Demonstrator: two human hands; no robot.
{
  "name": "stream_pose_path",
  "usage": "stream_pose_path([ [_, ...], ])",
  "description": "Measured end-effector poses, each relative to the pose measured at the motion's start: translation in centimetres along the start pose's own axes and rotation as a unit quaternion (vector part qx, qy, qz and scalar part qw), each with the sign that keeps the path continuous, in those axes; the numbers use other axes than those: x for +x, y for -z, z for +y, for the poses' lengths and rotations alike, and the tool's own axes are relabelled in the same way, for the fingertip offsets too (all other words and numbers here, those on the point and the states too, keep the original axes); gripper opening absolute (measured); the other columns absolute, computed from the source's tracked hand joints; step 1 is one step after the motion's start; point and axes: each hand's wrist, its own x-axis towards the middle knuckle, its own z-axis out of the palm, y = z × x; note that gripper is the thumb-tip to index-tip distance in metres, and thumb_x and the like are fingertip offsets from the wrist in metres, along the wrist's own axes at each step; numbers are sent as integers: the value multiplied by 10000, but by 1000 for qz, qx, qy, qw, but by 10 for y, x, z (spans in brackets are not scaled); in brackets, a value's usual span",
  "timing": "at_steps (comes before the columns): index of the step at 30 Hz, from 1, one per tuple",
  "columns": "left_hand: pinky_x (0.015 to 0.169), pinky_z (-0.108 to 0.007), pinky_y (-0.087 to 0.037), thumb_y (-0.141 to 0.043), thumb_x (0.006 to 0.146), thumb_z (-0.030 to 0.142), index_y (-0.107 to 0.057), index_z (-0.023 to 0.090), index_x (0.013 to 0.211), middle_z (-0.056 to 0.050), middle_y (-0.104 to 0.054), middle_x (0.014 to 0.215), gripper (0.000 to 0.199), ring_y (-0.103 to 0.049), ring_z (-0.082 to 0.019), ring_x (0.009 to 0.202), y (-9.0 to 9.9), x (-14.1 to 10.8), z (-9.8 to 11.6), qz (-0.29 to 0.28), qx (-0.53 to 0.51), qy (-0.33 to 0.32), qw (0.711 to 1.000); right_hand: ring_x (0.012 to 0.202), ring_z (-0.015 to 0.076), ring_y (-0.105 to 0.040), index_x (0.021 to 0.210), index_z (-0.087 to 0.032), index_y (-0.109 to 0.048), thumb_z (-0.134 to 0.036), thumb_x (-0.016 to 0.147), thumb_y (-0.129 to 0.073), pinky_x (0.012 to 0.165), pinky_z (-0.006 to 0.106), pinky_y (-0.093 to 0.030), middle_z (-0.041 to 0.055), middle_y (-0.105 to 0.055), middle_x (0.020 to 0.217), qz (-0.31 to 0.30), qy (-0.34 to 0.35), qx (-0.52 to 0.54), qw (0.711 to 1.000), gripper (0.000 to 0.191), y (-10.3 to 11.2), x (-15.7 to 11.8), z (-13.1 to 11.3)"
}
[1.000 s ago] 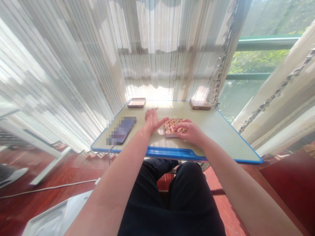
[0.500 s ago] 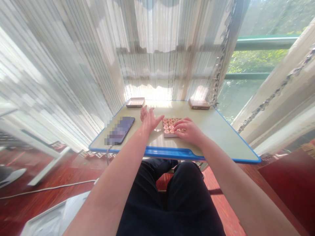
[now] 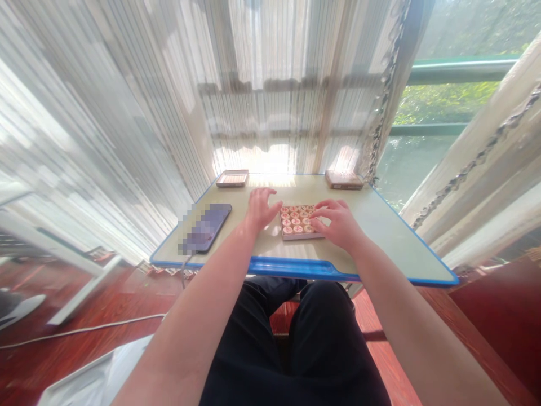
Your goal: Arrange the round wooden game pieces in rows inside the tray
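A shallow box of round xiangqi pieces (image 3: 295, 221) with red characters lies near the middle of the small table, the pieces set in rows. My right hand (image 3: 336, 220) rests over the box's right side, with its fingers bent and apart and their tips on the pieces there. The pieces under those fingers are partly hidden. Just left of the box hovers my left hand (image 3: 261, 210), open, its thumb pointing to the box's upper left corner and nothing in it.
A phone (image 3: 213, 225) with a cable lies at the table's left. An open box lid or tray (image 3: 232, 178) sits at the back left, and a flat brown box (image 3: 344, 180) at the back right. A blue trough (image 3: 291, 266) runs along the front edge. Curtains hang behind.
My right hand has shifted right across the box, uncovering more pieces. My left hand has moved slightly right and turned, now closer to the box's left side.
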Motion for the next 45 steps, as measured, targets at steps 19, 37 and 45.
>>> stream_pose_path([
  [19, 657, -271, -468, -542, 707, 205, -659, 184, 581, -27, -615, 649, 174, -556, -152, 660, 6, -10, 20, -47, -9, -91, 995, 980, 258, -512, 696, -285, -775, -297, 721, -668, 988, 452, -379, 34, -673, 968, -64, -58, 37, 996, 111, -12, 16, 7],
  [37, 637, -259, -431, -535, 699, 200, -616, 173, 547, -21, -597, 630, 175, -535, -142, 649, 6, -11, 17, -41, 0, -81, 996, 966, 244, -522, 730, -255, -766, -276, 738, -705, 979, 443, -393, 62, -627, 919, -83, -13, 59, 995, 65, 9, 0, -5],
  [45, 634, -265, -415, -533, 688, 183, -603, 165, 545, -21, -591, 627, 159, -540, -141, 650, 11, -11, 20, -35, -8, -81, 996, 942, 235, -514, 712, -247, -764, -248, 723, -707, 961, 435, -400, 60, -623, 917, -103, -5, 48, 994, 58, 8, 1, -3],
])
